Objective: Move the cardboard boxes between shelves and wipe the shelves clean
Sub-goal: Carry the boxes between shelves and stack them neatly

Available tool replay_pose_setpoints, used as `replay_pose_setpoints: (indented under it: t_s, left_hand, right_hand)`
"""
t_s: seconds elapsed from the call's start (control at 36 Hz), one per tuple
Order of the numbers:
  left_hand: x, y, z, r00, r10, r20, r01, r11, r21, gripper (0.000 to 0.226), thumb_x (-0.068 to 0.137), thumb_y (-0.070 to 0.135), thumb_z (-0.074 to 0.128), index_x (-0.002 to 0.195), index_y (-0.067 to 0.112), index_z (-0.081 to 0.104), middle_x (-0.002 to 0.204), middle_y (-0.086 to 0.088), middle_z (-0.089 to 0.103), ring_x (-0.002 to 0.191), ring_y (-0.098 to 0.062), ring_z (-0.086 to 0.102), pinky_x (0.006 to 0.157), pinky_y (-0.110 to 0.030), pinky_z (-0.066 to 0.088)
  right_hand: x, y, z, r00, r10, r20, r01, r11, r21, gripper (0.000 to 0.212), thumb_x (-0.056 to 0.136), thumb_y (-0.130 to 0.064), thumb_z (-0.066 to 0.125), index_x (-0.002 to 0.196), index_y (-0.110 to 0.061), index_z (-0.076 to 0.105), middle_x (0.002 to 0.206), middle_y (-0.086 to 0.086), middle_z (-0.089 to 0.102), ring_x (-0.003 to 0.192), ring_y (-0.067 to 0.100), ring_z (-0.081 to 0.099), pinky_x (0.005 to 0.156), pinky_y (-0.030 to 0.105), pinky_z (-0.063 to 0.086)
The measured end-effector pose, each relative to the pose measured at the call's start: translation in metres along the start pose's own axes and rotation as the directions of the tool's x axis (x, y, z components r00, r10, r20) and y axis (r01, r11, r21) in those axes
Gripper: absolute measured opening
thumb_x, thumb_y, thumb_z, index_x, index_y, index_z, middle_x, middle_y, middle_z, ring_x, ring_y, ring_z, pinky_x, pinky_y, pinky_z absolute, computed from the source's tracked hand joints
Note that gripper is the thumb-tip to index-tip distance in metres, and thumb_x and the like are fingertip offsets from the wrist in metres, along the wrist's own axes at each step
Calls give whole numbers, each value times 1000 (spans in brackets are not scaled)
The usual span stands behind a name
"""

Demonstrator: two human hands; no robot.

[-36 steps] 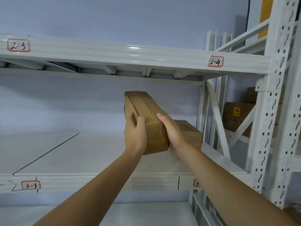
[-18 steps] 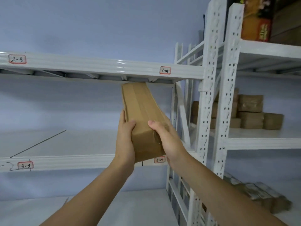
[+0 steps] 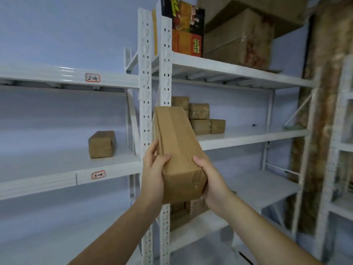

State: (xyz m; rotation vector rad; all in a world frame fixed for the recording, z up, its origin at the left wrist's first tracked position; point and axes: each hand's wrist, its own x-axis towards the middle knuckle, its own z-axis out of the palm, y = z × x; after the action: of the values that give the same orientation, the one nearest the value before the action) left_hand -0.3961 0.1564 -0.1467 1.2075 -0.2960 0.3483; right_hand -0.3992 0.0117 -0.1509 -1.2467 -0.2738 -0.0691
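Red-bordered white handwritten label (image 3: 92,77) on upper left white metal shelf beam (image 3: 47,74) reads "2-4"; similar red-bordered label (image 3: 98,175) on lower beam (image 3: 47,181) begins "3-", remainder illegible; printing on the colourful carton (image 3: 188,33), upper right, unreadable

Bare forearms, no sleeves; left hand (image 3: 153,175), right hand (image 3: 212,180) ungloved.

L hand (image 3: 152,175) & R hand (image 3: 212,178) grip near end of long taped cardboard box (image 3: 176,148), tilted up, in front of white uprights (image 3: 145,104). One small box (image 3: 101,144) on left shelf (image 3: 57,165); stacked boxes (image 3: 200,119) on right shelf (image 3: 248,136).
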Motion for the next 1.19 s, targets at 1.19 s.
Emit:
replay_pose_setpoints:
  t_s: [1.19]
  left_hand:
    - [312,-266,400,923,-255,288,265,964,7,52,81,53,54,134,52,57,121,-1,70,107,-29,69,96,-57,56]
  right_hand:
    - [291,-89,-420,870,-116,-480,42,986,-163,36,93,-51,59,113,-26,73,100,7,79,97,31,74,93,55,58]
